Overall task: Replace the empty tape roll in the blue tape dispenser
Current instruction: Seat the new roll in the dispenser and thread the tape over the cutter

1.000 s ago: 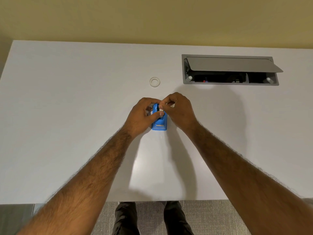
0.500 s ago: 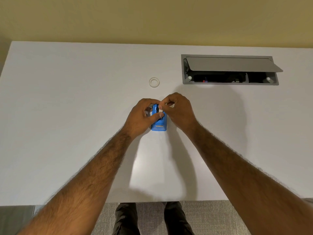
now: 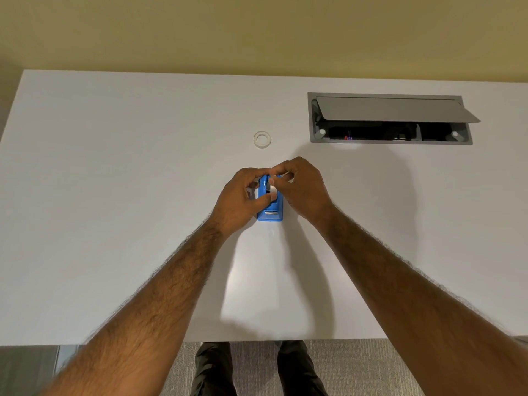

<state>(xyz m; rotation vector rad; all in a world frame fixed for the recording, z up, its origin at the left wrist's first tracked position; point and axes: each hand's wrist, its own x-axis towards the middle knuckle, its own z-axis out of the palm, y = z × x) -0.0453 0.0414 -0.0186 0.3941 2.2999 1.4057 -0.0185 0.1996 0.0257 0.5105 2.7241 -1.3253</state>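
White tabletop (image 3: 114,224) fills the head view, its far edge against a yellow wall and its near edge above the person's legs. At its centre, well clear of every edge, stands the blue tape dispenser (image 3: 270,210). The left hand (image 3: 240,198) grips its left side, and the right hand (image 3: 303,187) pinches the tape roll (image 3: 272,189) in its top. A white ring (image 3: 262,139) lies farther off with bare surface all around it. An open cable hatch (image 3: 388,110) sits far right.

A white table (image 3: 114,224) carries a blue tape dispenser (image 3: 270,214), a white ring (image 3: 256,139) beyond it, and an inset hatch (image 3: 388,110).
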